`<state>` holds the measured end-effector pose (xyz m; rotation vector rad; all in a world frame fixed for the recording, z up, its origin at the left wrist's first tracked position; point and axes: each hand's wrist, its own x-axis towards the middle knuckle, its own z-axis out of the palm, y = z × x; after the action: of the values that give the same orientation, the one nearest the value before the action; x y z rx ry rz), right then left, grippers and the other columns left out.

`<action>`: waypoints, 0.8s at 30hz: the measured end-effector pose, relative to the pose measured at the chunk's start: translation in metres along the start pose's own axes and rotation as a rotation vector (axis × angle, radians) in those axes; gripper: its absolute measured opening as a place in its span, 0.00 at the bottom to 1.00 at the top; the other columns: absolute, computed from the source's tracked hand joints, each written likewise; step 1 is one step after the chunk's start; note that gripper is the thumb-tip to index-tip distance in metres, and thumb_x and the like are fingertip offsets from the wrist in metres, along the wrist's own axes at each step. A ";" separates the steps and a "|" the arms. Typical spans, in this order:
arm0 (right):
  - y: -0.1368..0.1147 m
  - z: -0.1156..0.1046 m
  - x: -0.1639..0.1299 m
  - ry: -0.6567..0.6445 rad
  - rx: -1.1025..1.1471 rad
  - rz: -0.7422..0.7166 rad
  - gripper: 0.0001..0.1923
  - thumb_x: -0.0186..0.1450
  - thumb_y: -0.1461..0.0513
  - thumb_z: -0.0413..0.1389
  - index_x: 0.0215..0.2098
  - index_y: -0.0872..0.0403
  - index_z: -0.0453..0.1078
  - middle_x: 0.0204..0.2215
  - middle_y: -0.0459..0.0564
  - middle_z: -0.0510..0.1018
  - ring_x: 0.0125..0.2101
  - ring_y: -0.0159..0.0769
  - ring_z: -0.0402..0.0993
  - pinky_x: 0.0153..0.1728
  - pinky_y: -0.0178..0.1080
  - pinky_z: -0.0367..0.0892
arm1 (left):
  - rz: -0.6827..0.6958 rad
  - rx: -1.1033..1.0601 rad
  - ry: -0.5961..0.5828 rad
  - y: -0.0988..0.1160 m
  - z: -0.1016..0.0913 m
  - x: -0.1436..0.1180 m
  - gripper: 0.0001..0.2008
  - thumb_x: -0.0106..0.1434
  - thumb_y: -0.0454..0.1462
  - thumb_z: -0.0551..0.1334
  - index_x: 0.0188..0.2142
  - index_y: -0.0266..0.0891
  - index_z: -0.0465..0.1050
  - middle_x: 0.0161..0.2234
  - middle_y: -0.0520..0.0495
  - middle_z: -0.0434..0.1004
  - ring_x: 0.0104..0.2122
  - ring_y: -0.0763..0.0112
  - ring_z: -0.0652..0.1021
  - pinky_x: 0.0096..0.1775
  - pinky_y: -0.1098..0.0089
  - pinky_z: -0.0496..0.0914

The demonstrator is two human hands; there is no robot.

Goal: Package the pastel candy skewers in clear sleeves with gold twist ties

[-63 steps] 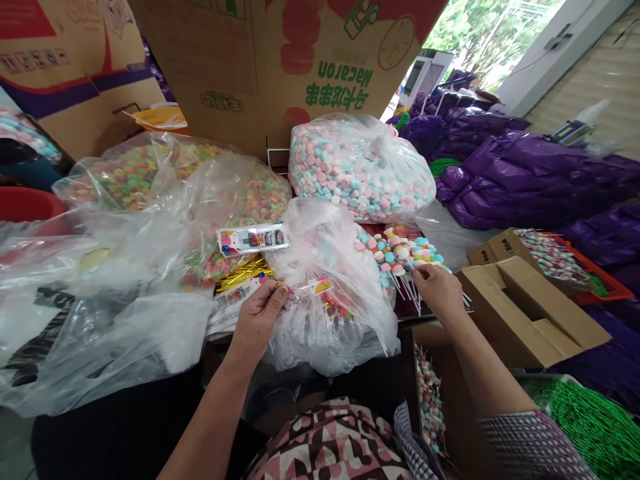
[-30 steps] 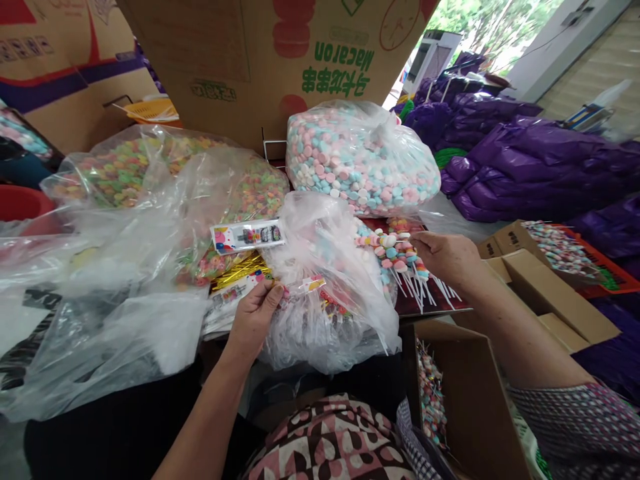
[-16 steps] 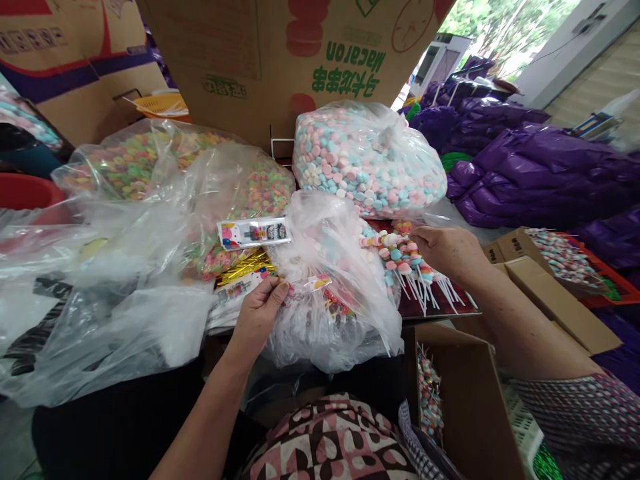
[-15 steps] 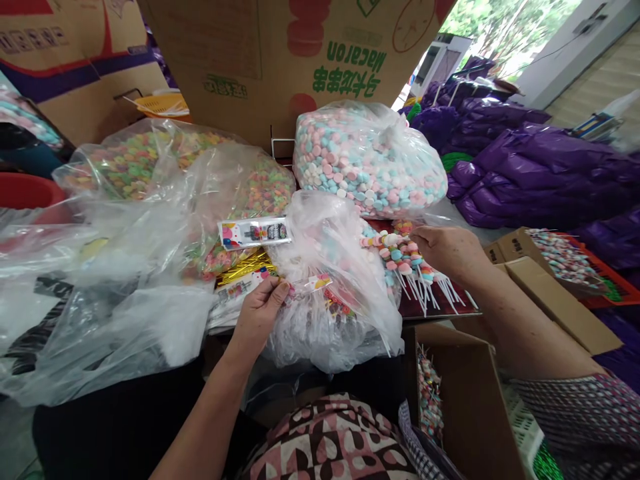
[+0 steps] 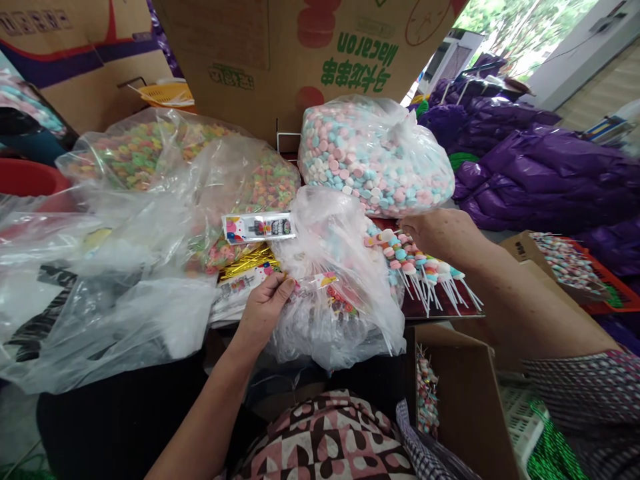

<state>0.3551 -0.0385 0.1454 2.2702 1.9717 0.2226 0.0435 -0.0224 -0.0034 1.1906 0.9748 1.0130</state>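
My left hand pinches the end of a small clear wrapper with yellow and pink print, above a crumpled clear bag. Red ring-shaped candies show through the plastic below it. My right hand is at the far side of a pile of candy skewers, pink, blue and white marshmallows on white sticks. Its fingers point down and away from me, so their tips are hidden. A silver printed packet lies above gold twist ties and a stack of printed wrappers.
A big bag of pastel marshmallows stands behind the skewers. Bags of colourful ring candies lie at the left. An open carton by my right leg holds finished-looking skewers. Purple sacks are piled at the right.
My right hand has moved slightly up and away, behind the skewers, and its fingers are less visible. My left hand keeps its pinch on the wrapper. The view has shifted a little.
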 end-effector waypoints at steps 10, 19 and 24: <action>-0.016 0.006 0.011 -0.082 -0.144 -0.073 0.14 0.65 0.68 0.50 0.42 0.60 0.77 0.35 0.62 0.82 0.37 0.45 0.78 0.34 0.37 0.60 | 0.003 -0.012 -0.005 -0.004 -0.001 0.001 0.16 0.57 0.49 0.68 0.26 0.39 0.72 0.23 0.55 0.66 0.26 0.76 0.65 0.30 0.74 0.61; 0.014 0.033 -0.027 0.059 0.055 0.114 0.16 0.67 0.61 0.49 0.40 0.55 0.79 0.36 0.63 0.83 0.33 0.45 0.77 0.29 0.38 0.55 | -0.029 -0.397 0.169 0.014 0.001 0.001 0.19 0.46 0.48 0.75 0.27 0.38 0.73 0.25 0.55 0.71 0.25 0.79 0.70 0.28 0.75 0.69; 0.037 0.051 -0.057 0.175 0.292 0.293 0.17 0.66 0.56 0.50 0.41 0.54 0.79 0.28 0.56 0.83 0.30 0.43 0.77 0.30 0.39 0.63 | -0.031 -0.520 0.169 0.018 -0.002 0.000 0.18 0.44 0.45 0.77 0.28 0.39 0.75 0.26 0.53 0.73 0.26 0.77 0.72 0.28 0.74 0.70</action>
<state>0.3932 -0.1001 0.1003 2.8176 1.8429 0.1756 0.0400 -0.0205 0.0147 0.6652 0.7872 1.2618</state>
